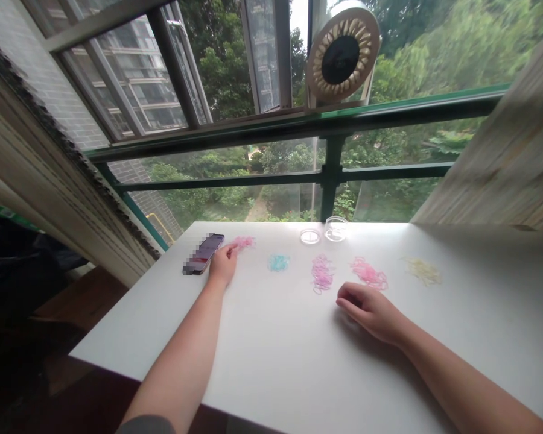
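One white table. Right hand: fingers loosely curled, contents not visible, just in front of purple bands and pink bands. Yellow bands, right; blue bands, left. Left hand, beside a phone: fingertips together at a farther pink pile, grip unclear. Beyond: flat clear dish, taller clear tub, green railing.

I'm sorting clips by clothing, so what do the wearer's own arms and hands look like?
The left hand and right hand are ungloved, with no watch or bracelet visible. A dark grey sleeve shows on the left arm at the bottom edge; the right arm is bare as far as the picture shows.
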The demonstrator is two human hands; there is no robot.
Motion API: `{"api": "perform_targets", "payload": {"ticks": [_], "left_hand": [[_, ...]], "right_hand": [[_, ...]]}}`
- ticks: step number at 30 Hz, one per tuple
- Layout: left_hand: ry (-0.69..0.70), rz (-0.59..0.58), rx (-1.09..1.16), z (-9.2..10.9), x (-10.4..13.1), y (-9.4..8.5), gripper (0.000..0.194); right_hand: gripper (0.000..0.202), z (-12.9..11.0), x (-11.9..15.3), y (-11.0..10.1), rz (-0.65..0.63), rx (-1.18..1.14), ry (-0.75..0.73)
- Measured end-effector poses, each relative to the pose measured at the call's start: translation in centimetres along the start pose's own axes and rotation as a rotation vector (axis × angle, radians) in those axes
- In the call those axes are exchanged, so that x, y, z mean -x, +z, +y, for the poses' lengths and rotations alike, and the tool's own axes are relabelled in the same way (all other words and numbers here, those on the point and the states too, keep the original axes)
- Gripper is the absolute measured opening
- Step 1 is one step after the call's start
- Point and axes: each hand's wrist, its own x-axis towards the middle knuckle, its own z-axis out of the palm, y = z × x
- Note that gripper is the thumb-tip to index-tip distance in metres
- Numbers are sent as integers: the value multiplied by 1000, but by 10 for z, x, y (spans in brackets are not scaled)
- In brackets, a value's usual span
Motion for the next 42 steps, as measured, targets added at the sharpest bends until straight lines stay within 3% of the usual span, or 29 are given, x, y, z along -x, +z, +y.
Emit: {"api": "perform_targets", "payload": {"ticks": [7, 22, 29, 36, 39, 42], "left_hand": [[-13, -10, 77, -2, 1, 1, 40], [-104, 68, 300, 1, 0, -1, 30], [-108, 28, 356, 4, 1, 0, 35], [-37, -109, 410, 29, 19, 9, 30], [12, -216, 430, 52, 36, 22, 22], [86, -394, 513, 85, 58, 36, 19]], "right_hand": [[19, 0, 0, 0, -16, 3, 7], [20, -2, 0, -1, -1, -13, -1], [20, -3, 0, 0, 10, -39, -25], [18, -4, 0, 1, 22, -42, -47], [17, -4, -1, 1, 22, -48, -54], [12, -2, -1, 3, 37, -85, -54]]}}
